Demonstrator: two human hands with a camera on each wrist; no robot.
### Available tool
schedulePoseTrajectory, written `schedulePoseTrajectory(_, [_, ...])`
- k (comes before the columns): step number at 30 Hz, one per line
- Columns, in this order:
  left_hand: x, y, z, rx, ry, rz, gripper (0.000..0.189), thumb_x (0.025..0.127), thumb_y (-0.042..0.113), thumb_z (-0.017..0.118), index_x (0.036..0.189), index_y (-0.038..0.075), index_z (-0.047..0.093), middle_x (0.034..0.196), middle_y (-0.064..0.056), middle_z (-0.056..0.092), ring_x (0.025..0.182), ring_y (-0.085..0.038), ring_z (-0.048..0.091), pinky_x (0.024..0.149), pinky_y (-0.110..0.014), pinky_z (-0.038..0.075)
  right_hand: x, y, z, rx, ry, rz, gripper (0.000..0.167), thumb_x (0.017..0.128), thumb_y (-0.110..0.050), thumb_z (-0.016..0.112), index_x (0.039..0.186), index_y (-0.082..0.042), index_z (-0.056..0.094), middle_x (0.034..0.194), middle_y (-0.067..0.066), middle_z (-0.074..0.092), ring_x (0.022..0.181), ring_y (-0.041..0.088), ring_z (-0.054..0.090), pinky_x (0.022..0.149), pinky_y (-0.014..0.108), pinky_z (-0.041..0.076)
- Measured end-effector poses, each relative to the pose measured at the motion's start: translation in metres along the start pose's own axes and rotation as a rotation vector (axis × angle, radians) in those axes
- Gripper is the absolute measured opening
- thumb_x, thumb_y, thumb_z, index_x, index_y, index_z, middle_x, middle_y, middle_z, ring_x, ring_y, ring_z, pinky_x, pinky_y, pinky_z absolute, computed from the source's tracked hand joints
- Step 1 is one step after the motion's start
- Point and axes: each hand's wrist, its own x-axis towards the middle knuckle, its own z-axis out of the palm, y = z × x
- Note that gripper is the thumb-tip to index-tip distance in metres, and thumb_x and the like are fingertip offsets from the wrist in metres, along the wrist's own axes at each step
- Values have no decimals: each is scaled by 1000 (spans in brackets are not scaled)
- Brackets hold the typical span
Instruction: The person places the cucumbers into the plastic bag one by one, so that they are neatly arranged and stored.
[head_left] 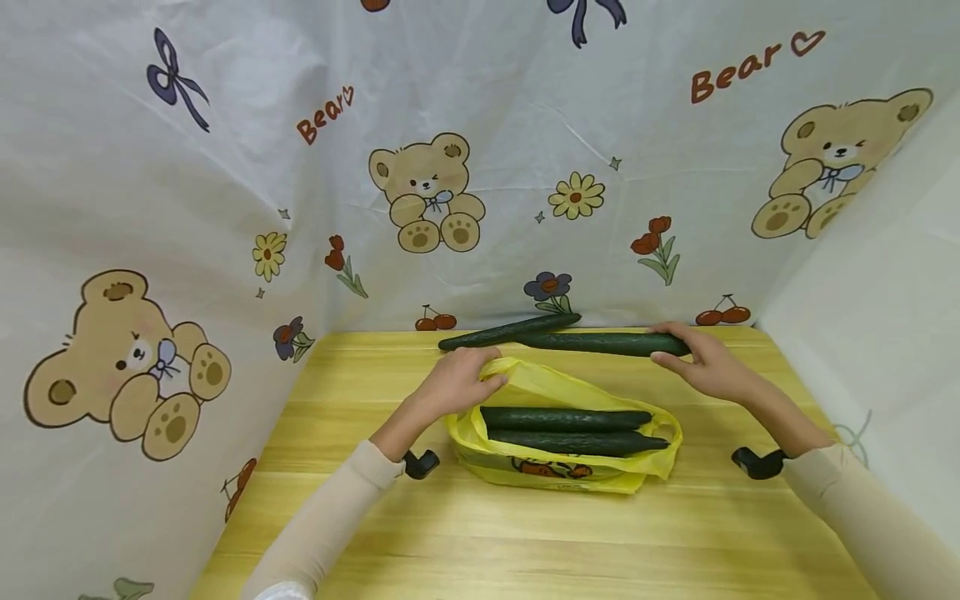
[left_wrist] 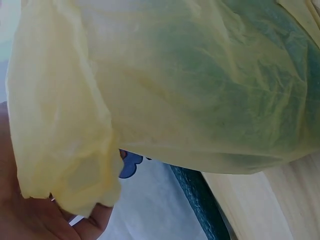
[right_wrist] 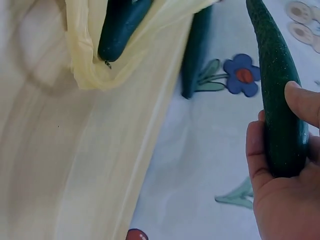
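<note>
With its fingers and thumb, my right hand (head_left: pixel 708 362) grips one end of a cucumber (head_left: pixel 600 342) behind the bag; the right wrist view shows the cucumber (right_wrist: pixel 280 100) lying along the palm. My left hand (head_left: pixel 459 382) pinches the upper left rim of a yellow plastic bag (head_left: pixel 540 383) and holds its mouth open. Inside the bag two cucumbers (head_left: pixel 566 418) lie side by side, their right ends showing at the opening. In the left wrist view, the bunched bag film (left_wrist: pixel 65 125) hangs over the fingers, hiding part of them.
Another cucumber (head_left: pixel 510 331) lies slanted at the table's back edge, against the printed cloth (head_left: pixel 510 283). The wooden table (head_left: pixel 525 542) is bounded by cloth walls at the left, back and right. A black wrist mount (head_left: pixel 757 463) sits by each wrist.
</note>
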Motion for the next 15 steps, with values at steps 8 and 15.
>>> schedulePoseTrajectory(8, [1, -2, -2, 33, 67, -15, 37, 107, 35, 70, 138, 16, 71, 128, -4, 78, 96, -19, 74, 83, -39, 60, -47, -1, -11, 211, 50, -57, 38, 109, -4, 60, 147, -2, 56, 130, -4, 59, 98, 2, 62, 74, 20, 53])
schedulePoseTrajectory(15, [1, -3, -5, 18, 65, -36, 39, 106, 37, 70, 139, 16, 71, 126, -5, 79, 78, -13, 66, 78, -39, 58, -71, -6, -3, 265, -25, -139, 40, 106, 5, 60, 145, -1, 57, 131, -12, 60, 101, 6, 63, 78, 20, 53])
